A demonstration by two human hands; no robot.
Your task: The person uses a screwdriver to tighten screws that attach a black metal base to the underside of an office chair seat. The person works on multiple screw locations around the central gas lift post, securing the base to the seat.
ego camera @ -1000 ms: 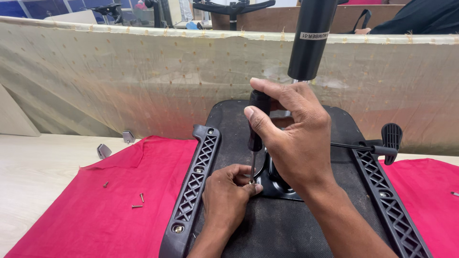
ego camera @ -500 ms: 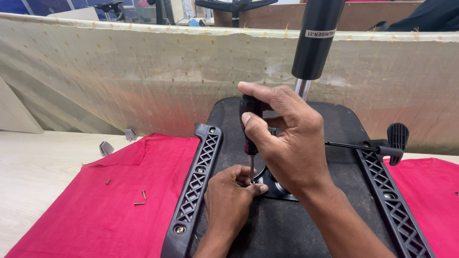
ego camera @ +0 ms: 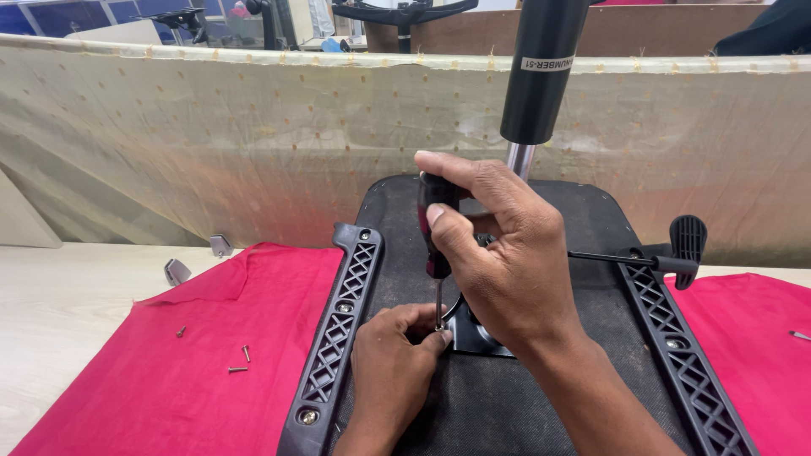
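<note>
My right hand (ego camera: 507, 270) is wrapped around the dark handle of a screwdriver (ego camera: 437, 236), thumb stretched over its top and fingers curled down the side, so the tool stands nearly upright with its thin metal shaft pointing down. My left hand (ego camera: 393, 371) sits just below it, fingertips pinched together around the shaft's tip where it meets the black metal plate (ego camera: 469, 338) on the underside of an upturned chair seat (ego camera: 473, 405) (whether a screw sits between those fingertips I cannot tell; they hide the spot). The seat lies bottom-up on a red cloth (ego camera: 169, 371) spread across a pale table (ego camera: 51, 312). A black lattice armrest bracket (ego camera: 338, 329) runs along the seat's left edge, touching it, and a matching one (ego camera: 676, 355) runs along the right edge. The black gas cylinder (ego camera: 541, 76) rises straight up from the plate behind my right hand, its bright steel rod showing just above my knuckles. A slim lever with a black paddle end (ego camera: 684, 245) sticks out to the right. Three loose screws (ego camera: 241, 359) lie on the cloth, well apart from my hands, and two small grey metal pieces (ego camera: 177, 272) rest near the cloth's far left edge. A beige cloth-covered partition (ego camera: 211, 143) stands behind everything.
</note>
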